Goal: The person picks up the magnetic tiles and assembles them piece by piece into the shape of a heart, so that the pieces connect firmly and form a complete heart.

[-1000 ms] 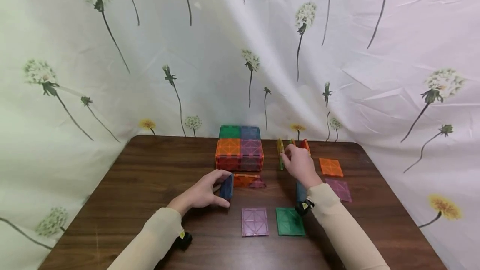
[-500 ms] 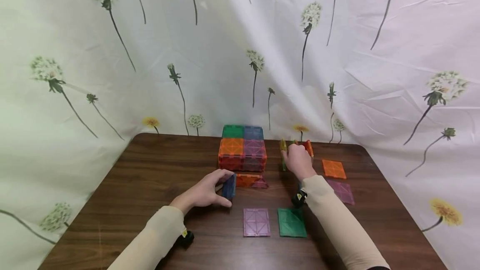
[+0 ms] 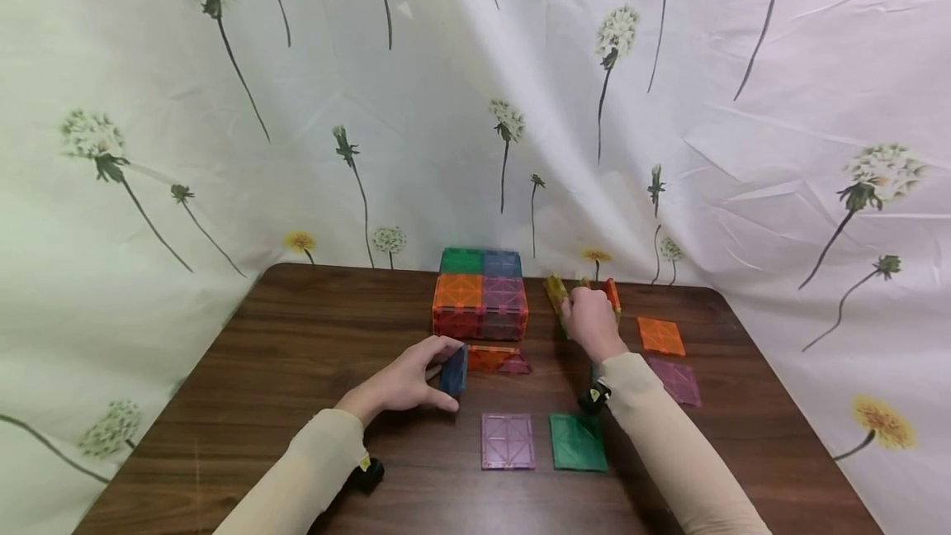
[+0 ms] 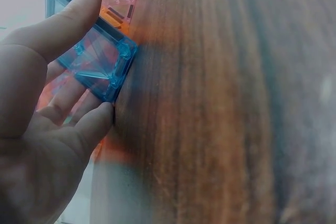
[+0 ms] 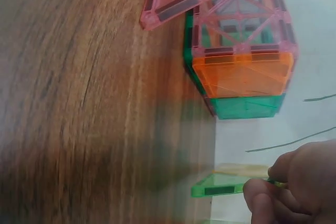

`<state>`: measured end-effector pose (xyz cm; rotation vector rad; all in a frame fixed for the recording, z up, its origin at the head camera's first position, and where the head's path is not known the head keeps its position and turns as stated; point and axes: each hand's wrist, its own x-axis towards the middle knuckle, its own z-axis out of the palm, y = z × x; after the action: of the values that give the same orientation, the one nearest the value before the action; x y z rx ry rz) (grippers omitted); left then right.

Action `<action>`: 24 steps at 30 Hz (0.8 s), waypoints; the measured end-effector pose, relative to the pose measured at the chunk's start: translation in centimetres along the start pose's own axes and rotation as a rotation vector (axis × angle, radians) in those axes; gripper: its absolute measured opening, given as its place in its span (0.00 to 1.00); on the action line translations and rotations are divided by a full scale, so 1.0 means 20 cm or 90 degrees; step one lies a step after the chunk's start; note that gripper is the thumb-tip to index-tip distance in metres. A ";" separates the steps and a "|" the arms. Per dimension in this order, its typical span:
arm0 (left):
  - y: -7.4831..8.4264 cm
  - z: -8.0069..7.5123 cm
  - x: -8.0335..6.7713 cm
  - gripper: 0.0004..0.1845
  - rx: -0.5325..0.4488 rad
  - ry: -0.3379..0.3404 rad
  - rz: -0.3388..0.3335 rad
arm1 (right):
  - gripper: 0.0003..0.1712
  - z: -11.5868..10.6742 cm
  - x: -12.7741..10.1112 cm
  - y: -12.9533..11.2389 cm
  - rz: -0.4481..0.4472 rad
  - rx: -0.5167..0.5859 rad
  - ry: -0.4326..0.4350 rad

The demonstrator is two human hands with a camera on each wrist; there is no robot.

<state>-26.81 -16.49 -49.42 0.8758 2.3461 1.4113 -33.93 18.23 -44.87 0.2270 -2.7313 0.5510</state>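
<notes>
With fingers of the right hand [image 3: 592, 322], pinches a green tile [image 5: 218, 188], partly covered, right of the box [image 3: 461, 291]; with those of the left hand [image 3: 404, 374], curls round a blue tile [image 3: 455, 370] standing on the table [image 3: 319, 320]. Can see only part of a bluish piece [image 3: 594, 371] by the cuff [image 3: 631, 376].

The head view looks forward and down over the tabletop [image 3: 305, 324]. Close wrist views, turned sideways, skim it: the left shares the blue tile [image 4: 105, 56] with the head view, the right the tile box [image 5: 244, 77].
</notes>
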 end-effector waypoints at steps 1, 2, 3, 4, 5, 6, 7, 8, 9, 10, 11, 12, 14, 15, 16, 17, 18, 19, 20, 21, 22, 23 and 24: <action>0.00 0.00 0.00 0.44 0.002 0.000 -0.002 | 0.26 -0.01 -0.01 0.00 -0.010 0.004 0.006; 0.00 0.00 0.00 0.44 0.005 0.000 -0.003 | 0.26 -0.02 -0.01 0.00 -0.022 0.008 0.013; 0.00 0.00 0.00 0.44 0.010 0.001 -0.001 | 0.25 -0.04 -0.02 0.01 -0.035 0.012 0.021; 0.00 -0.01 0.00 0.44 0.011 0.001 -0.004 | 0.23 -0.05 -0.02 0.01 -0.048 0.019 0.029; 0.00 -0.01 0.00 0.44 0.012 0.002 -0.005 | 0.21 -0.07 -0.03 0.01 -0.061 0.027 0.038; 0.00 0.00 0.00 0.45 0.014 0.004 -0.006 | 0.20 -0.08 -0.03 0.02 -0.073 0.033 0.044; 0.00 0.00 0.00 0.45 0.015 0.005 -0.006 | 0.18 -0.10 -0.04 0.02 -0.087 0.041 0.051; 0.00 0.00 0.00 0.45 0.017 0.007 -0.003 | 0.16 -0.12 -0.05 0.03 -0.099 0.049 0.056; 0.00 0.00 0.00 0.45 0.019 0.009 -0.003 | 0.14 -0.14 -0.05 0.04 -0.109 0.060 0.058; 0.00 0.00 0.00 0.45 0.018 0.012 -0.005 | 0.13 -0.15 -0.06 0.04 -0.121 0.073 0.060; 0.00 0.00 0.00 0.46 0.022 0.015 -0.003 | 0.13 -0.17 -0.06 0.05 -0.134 0.081 0.062; 0.01 0.01 0.00 0.46 0.025 0.018 -0.002 | 0.13 -0.18 -0.07 0.06 -0.144 0.088 0.063; 0.01 0.01 -0.01 0.46 0.031 0.024 -0.001 | 0.11 -0.21 -0.09 0.06 -0.168 0.104 0.070; 0.01 0.01 -0.01 0.46 0.032 0.026 -0.002 | 0.11 -0.22 -0.09 0.06 -0.180 0.109 0.074; 0.01 0.01 -0.01 0.46 0.033 0.028 -0.002 | 0.10 -0.24 -0.10 0.06 -0.193 0.114 0.080; 0.01 0.01 0.00 0.46 0.034 0.029 -0.001 | 0.09 -0.26 -0.11 0.06 -0.203 0.121 0.083; 0.01 0.01 0.00 0.46 0.033 0.030 0.000 | 0.08 -0.27 -0.12 0.06 -0.213 0.128 0.086; 0.01 0.00 0.00 0.46 0.032 0.031 0.001 | 0.07 -0.29 -0.13 0.06 -0.225 0.133 0.090; 0.01 0.00 0.00 0.46 0.030 0.031 0.001 | 0.07 -0.30 -0.13 0.06 -0.236 0.140 0.091; 0.01 0.00 0.00 0.46 0.030 0.032 0.001 | 0.06 -0.32 -0.14 0.06 -0.247 0.145 0.091; 0.01 0.00 0.00 0.46 0.031 0.033 0.001 | 0.06 -0.33 -0.15 0.06 -0.258 0.153 0.091; 0.01 0.00 0.01 0.46 0.033 0.034 0.001 | 0.05 -0.34 -0.15 0.07 -0.268 0.159 0.089; 0.01 -0.01 0.01 0.46 0.034 0.036 0.000 | 0.05 -0.35 -0.16 0.07 -0.280 0.163 0.084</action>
<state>-26.95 -16.42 -49.26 0.8594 2.4359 1.3981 -29.17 22.51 -40.52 0.8000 -2.3717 0.7506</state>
